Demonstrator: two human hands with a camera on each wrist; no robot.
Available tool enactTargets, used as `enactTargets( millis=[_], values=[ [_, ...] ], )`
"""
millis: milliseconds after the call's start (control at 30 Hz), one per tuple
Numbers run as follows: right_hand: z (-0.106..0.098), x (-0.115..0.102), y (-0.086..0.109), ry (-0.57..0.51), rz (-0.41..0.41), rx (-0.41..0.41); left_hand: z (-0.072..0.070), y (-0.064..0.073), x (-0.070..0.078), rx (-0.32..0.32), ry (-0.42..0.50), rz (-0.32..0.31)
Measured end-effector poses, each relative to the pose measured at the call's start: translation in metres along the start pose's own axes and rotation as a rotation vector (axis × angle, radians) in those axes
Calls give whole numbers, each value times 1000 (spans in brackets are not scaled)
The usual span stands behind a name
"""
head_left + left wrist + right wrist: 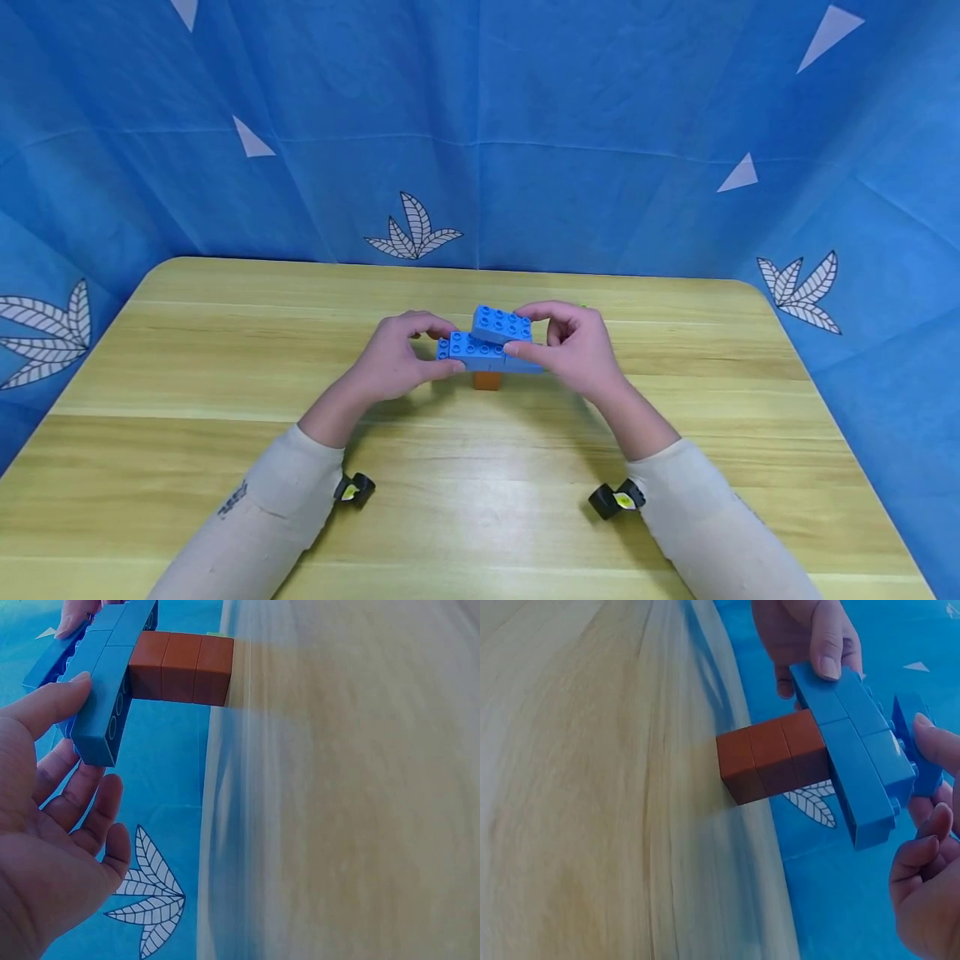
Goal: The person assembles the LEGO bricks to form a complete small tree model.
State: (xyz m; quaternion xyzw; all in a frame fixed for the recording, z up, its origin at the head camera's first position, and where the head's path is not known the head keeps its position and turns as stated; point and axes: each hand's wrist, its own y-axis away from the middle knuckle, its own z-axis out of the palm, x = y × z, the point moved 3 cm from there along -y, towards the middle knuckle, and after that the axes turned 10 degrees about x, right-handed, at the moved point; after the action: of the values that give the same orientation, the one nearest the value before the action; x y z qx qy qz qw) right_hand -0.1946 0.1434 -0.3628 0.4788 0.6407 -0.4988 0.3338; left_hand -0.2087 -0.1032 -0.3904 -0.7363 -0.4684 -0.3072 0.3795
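Observation:
A column of three stacked reddish-brown toy bricks (772,757) stands on the table. Layered blue bricks (478,353) spread across its top, overhanging both sides. At their left end, my left hand (390,354) pinches the blue bricks between thumb and fingers, its thumb on the near side. My right hand (577,346) holds a separate blue eight-stud brick (501,325) by its right end. That brick sits tilted just over the top layer; the right wrist view shows a gap at one end. Whether its other end touches the studs, I cannot tell.
The wooden table (480,500) has rounded far corners. Behind it hangs a blue curtain (480,108) printed with white leaves and triangles. A small bit of green (583,306) peeks out behind the right hand. Black wrist cameras (617,499) stick out from both sleeves.

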Motion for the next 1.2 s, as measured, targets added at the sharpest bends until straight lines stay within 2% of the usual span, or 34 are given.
enactTargets(
  millis=[167, 533, 700, 800, 967, 1200],
  values=[
    [4, -18, 4, -10, 5, -36, 0, 0, 0, -2, -1, -6],
    [7, -26, 5, -14, -12, -77, 0, -1, 1, -2, -1, -4],
    [9, -4, 2, 0, -16, -73, 0, 0, 4, 7, -7, 7],
    [10, 9, 0, 5, -30, -66, 2, 0, 8, 18, 45, 38],
    [10, 14, 0, -9, -81, -61, 6, -1, 16, 47, 154, 83],
    [10, 12, 0, -32, -128, -70, 7, -2, 18, 72, 149, 110]
  ],
)
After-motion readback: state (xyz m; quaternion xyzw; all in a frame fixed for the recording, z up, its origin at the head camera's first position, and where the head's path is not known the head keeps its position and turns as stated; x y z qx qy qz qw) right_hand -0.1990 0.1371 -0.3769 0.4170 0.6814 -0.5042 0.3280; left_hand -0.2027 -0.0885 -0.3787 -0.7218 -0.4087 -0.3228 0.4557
